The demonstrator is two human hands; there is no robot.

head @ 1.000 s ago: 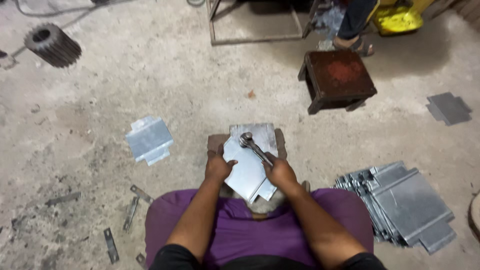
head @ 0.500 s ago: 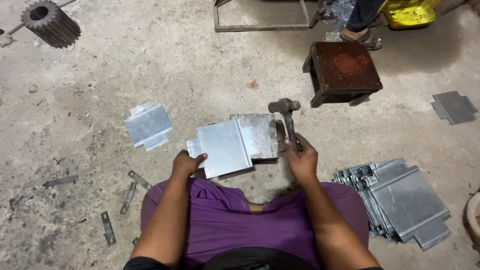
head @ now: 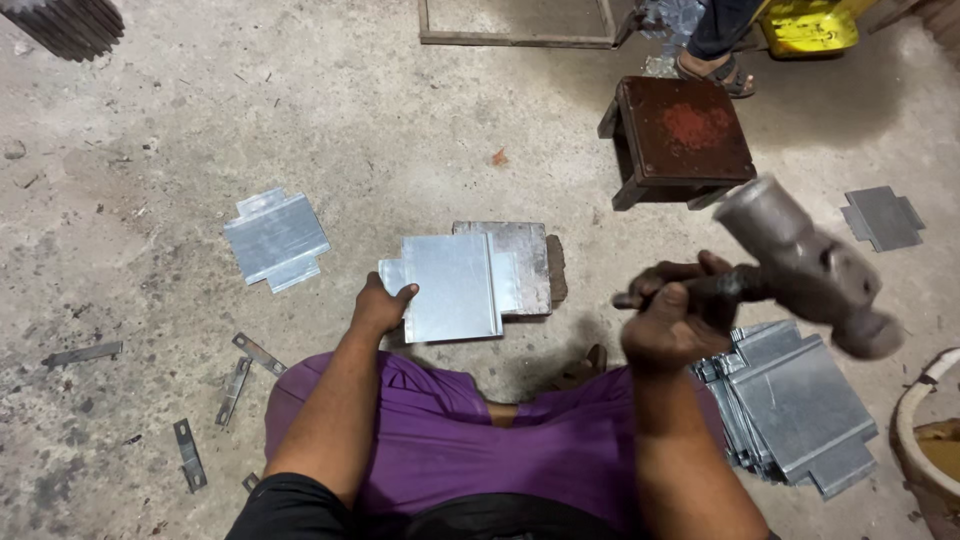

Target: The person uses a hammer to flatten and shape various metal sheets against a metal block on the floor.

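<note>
**Hammer raised over a flat metal sheet**

The right hand (head: 675, 325) has its fingers wrapped tight round the dark handle of a hammer (head: 805, 265), whose worn, rounded steel head shows blurred up and to the right of the knuckles. The left hand (head: 380, 308) grips the left edge of a thin, smooth, grey metal sheet (head: 450, 285), thumb on top and fingers curled at the rim. The sheet is rectangular with small tabs and lies partly on a duller, scuffed steel block (head: 520, 262) just beyond the left fingertips. Below the right fist sits a fanned stack of similar cut sheets (head: 800, 405). Another single sheet (head: 275, 238) lies on the rough, dusty concrete floor (head: 200, 120), left of the left hand. A rusty square stool (head: 685, 135) stands beyond the hammer.
</note>
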